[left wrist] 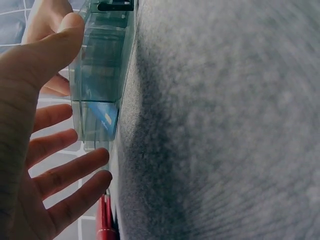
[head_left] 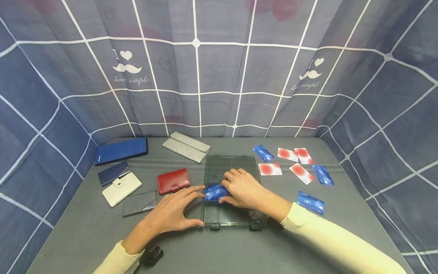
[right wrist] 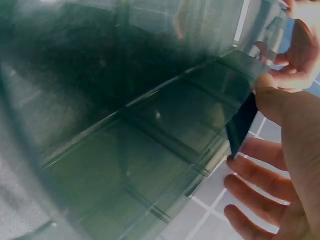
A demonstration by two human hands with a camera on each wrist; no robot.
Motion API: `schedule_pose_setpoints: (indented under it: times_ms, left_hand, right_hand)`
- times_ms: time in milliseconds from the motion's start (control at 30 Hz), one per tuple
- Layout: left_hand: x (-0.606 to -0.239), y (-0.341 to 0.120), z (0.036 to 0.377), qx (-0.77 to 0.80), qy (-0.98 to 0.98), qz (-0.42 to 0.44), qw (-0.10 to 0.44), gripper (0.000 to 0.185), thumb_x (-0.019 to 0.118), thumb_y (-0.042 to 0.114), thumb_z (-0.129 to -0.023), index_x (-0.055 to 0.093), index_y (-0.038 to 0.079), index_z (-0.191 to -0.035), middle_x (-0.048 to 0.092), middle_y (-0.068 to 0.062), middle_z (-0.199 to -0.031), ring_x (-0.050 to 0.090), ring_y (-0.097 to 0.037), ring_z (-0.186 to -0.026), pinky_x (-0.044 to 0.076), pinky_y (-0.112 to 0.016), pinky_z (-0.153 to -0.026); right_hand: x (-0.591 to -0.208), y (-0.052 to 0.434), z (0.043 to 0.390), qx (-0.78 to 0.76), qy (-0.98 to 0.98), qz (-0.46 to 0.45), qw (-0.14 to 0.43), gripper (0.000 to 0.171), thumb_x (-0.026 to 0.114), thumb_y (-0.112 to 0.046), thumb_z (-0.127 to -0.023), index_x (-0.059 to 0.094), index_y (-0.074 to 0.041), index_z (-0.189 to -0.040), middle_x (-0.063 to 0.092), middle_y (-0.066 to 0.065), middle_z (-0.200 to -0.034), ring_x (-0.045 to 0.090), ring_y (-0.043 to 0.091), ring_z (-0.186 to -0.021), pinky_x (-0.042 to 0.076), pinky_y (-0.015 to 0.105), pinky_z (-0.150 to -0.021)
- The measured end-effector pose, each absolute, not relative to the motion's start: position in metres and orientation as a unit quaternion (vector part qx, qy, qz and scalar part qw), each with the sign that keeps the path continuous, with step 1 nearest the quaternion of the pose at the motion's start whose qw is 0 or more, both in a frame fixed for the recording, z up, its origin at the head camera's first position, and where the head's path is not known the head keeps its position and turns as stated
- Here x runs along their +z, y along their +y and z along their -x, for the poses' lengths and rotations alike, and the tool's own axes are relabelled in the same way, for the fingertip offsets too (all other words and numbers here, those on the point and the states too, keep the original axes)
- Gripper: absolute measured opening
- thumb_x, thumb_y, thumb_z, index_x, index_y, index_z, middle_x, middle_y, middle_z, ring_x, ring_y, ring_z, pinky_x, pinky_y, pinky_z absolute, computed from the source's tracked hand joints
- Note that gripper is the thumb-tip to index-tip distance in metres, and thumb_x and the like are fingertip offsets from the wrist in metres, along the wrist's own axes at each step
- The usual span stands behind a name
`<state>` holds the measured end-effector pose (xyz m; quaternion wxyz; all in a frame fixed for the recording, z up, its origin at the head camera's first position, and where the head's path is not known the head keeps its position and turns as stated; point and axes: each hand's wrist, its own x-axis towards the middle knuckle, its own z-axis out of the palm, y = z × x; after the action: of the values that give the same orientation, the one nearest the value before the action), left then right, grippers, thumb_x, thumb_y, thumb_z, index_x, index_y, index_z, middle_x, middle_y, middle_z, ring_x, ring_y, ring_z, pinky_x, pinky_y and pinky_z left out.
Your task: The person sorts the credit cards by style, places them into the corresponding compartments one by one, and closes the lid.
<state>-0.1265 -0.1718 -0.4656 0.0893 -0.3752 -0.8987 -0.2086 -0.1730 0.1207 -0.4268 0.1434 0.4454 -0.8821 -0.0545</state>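
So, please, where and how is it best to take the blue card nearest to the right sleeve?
Probably pinch the blue card across its long edges at the right end, coming from above and the right: it lies flat on the table, its right end looks free, and the sleeve passes close along its near edge.

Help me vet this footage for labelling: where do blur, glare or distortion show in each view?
Head: white lines on the curtain bow at the sides; left wrist: the nearest tabletop looks soft, with a dark shadow beside the plastic box; right wrist: pale reflections veil the box, details look soft, and the held blue card appears nearly black.
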Motion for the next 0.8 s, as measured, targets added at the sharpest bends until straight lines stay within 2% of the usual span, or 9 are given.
schedule_pose_setpoints:
  times_ms: [233, 367, 567, 800]
  left_hand:
    - [-0.467, -0.172, 0.127, -0.213, -0.901, 0.369, 0.082, 0.078, 0.088, 0.068, -0.078, 0.069, 0.024, -0.139, 0.058, 0.005, -0.157, 0.065, -0.016, -0.132, 0.061, -0.042, -0.091]
    - [-0.468, -0.172, 0.127, -0.213, -0.902, 0.367, 0.08, 0.077, 0.089, 0.068, -0.078, 0.069, 0.024, -0.139, 0.058, 0.006, -0.157, 0.065, -0.016, -0.131, 0.061, -0.043, -0.091]
    - [-0.468, -0.172, 0.126, -0.212, -0.901, 0.368, 0.085, 0.078, 0.089, 0.067, -0.078, 0.069, 0.024, -0.139, 0.058, 0.007, -0.157, 0.065, -0.017, -0.133, 0.061, -0.044, -0.091]
    - [-0.468, -0.172, 0.128, -0.216, -0.899, 0.371, 0.089, 0.077, 0.09, 0.066, -0.077, 0.07, 0.023, -0.137, 0.058, 0.005, -0.157, 0.064, -0.016, -0.134, 0.06, -0.044, -0.093]
  right_hand:
    - [-0.429, 0.126, 0.173, -0.035, -0.883, -0.449, 0.131, 0.05, 0.074, -0.061, -0.096, 0.079, -0.015, -0.116, 0.07, 0.001, -0.112, 0.069, 0.021, -0.101, 0.059, 0.04, -0.086]
    - [-0.427, 0.144, 0.175, 0.015, -0.889, -0.443, 0.113, 0.048, 0.077, -0.057, -0.095, 0.078, -0.017, -0.121, 0.071, 0.0, -0.114, 0.07, 0.021, -0.104, 0.059, 0.041, -0.087]
    - [-0.431, 0.208, 0.174, 0.108, -0.907, -0.392, 0.111, 0.045, 0.087, -0.046, -0.09, 0.078, -0.016, -0.122, 0.072, -0.002, -0.114, 0.071, 0.021, -0.103, 0.059, 0.043, -0.085]
    - [-0.452, 0.295, 0.156, 0.124, -0.933, -0.307, 0.138, 0.053, 0.093, -0.04, -0.082, 0.077, -0.014, -0.126, 0.075, 0.002, -0.119, 0.073, 0.026, -0.11, 0.059, 0.05, -0.087]
